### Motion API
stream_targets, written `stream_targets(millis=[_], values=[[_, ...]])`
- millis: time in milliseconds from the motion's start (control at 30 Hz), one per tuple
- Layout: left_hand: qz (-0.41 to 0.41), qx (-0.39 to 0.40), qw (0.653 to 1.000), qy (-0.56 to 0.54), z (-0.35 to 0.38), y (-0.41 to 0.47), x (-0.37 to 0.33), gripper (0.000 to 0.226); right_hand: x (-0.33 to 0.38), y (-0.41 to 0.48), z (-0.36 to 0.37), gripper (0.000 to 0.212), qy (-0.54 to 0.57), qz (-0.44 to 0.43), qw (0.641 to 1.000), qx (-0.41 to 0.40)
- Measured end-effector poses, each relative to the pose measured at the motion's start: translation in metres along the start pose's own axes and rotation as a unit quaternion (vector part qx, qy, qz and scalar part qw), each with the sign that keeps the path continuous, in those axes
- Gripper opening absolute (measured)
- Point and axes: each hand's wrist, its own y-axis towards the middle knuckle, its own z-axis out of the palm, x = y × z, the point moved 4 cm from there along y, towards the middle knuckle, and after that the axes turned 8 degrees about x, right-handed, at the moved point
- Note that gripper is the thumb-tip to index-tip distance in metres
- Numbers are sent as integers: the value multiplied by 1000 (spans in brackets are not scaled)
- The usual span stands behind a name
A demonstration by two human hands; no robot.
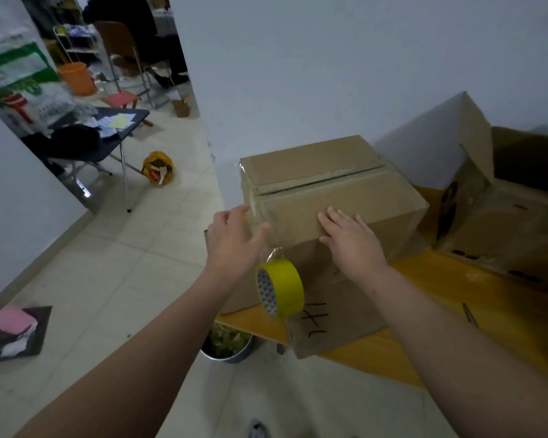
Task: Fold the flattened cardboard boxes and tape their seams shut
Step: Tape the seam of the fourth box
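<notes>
The box (329, 197) was set at twelve o'clock, seam running eight to two, pressed by the flat right hand (351, 245). Its eight-o'clock end was touched by the open left hand (234, 238), nearer the dangling tape roll (280, 287).

Right hand (351, 243) on box (314, 167), tape roll (285, 279) hanging

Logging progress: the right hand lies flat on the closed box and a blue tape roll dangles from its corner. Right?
No: the head view shows the tape roll is yellow, not blue. The right hand lies flat on the closed box, the roll dangling from its corner.
</notes>
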Motion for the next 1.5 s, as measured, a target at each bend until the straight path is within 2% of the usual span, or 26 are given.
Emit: stream_targets(millis=[33,100,200,267,333,433,567,767,1200,1233,1300,1367,1433,1500], values=[[-64,24,996,-52,4,-10,15,63,1,1,0,52,-3,3,1000,-1],[-151,105,967,-174,22,-30,32,74,1,3,-1,52,-13,6,1000,-1],[-207,172,911,-313,47,-49,27,78,1,4,-2,51,-32,3,999,2],[-218,156,903,-337,58,-51,18,74,1,4,-5,50,-44,-4,999,8],[-225,108,912,-325,60,-52,9,61,2,3,-9,50,-58,-14,998,15],[-234,49,895,-378,55,-57,-2,45,3,4,-14,51,-70,-30,996,35],[-241,10,880,-410,53,-64,-13,45,0,5,-13,52,-77,-37,995,60],[-255,-7,864,-435,47,-64,-24,37,-1,6,-10,52,-83,-51,993,63],[-258,2,873,-413,67,-66,-16,38,7,9,-21,52,-52,-50,995,74],[-255,0,873,-416,71,-66,-13,38,14,10,-26,53,-33,-84,994,55],[-247,-1,884,-397,73,-66,-10,39,37,12,-27,54,11,-205,979,23],[-233,-2,905,-356,71,-66,-10,42,58,14,-14,55,16,-296,953,58],[-215,-9,927,-306,72,-67,-6,54,63,21,3,56,-47,-305,948,75],[-210,-22,940,-268,71,-70,1,72,59,28,11,57,-93,-289,951,56]])
